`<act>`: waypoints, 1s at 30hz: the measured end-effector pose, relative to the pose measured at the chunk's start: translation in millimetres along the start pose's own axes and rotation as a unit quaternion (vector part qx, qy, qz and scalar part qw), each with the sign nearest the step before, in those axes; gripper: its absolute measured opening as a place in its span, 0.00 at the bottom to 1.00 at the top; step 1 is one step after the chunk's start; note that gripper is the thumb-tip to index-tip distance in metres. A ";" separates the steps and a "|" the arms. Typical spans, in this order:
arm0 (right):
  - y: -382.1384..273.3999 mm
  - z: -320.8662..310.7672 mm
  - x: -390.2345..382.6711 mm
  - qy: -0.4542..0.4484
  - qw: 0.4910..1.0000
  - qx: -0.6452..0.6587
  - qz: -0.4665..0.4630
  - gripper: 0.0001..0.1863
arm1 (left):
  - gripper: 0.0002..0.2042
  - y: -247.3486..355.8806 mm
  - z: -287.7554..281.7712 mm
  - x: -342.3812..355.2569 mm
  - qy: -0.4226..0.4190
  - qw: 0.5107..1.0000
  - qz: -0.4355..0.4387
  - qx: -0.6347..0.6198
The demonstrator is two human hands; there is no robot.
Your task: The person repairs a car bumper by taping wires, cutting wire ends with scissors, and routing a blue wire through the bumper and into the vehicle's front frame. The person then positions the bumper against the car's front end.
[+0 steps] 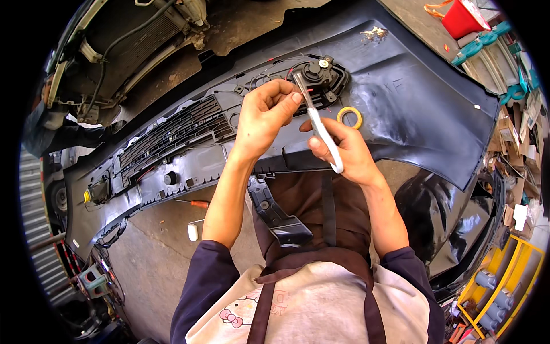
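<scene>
A white-handled metal tool (327,140) is gripped in my right hand (344,149), its long metal end angled up toward the fog lamp unit (314,74) on a large dark bumper (412,126). My left hand (268,114) is pinched beside that metal end, where a bit of thin red wire (309,90) shows; what its fingertips hold is unclear. A yellow tape roll (357,117) lies on the bumper just right of the tool. A black grille (172,135) stretches leftward from the lamp. A black bracket (275,215) hangs from the near edge.
Behind the bumper is an open vehicle front (137,51); a person's leg (57,135) shows at left. An orange-handled screwdriver (199,204) is below the bumper. Right are dark panels (444,223), a yellow rack (515,252), cardboard (510,135) and a red container (464,17).
</scene>
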State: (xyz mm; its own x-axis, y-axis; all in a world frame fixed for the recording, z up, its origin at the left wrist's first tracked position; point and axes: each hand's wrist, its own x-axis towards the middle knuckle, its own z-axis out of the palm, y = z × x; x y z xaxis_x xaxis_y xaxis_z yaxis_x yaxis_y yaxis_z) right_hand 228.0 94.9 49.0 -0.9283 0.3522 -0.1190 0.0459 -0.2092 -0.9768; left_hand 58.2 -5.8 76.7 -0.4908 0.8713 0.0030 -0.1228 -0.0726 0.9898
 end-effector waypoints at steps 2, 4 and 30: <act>0.6 0.7 0.7 -0.022 0.995 0.095 0.004 0.19 | 0.09 -1.8 0.9 0.2 -0.006 0.999 -0.004 -0.031; -0.2 1.7 0.8 -0.031 0.989 0.145 0.006 0.18 | 0.09 -1.9 2.5 0.8 0.002 1.000 0.003 -0.002; 5.9 -4.5 -15.1 0.076 0.993 0.059 -0.075 0.21 | 0.15 0.4 -3.1 -1.3 -0.027 0.998 0.005 -0.053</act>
State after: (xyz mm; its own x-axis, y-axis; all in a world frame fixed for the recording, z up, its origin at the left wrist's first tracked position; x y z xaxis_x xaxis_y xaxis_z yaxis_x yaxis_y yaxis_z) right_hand 243.9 92.4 44.3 -0.8551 0.5183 -0.0084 -0.1401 -0.2467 -0.9589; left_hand 56.1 -8.4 76.6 -0.4455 0.8950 0.0230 -0.2105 -0.1297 0.9690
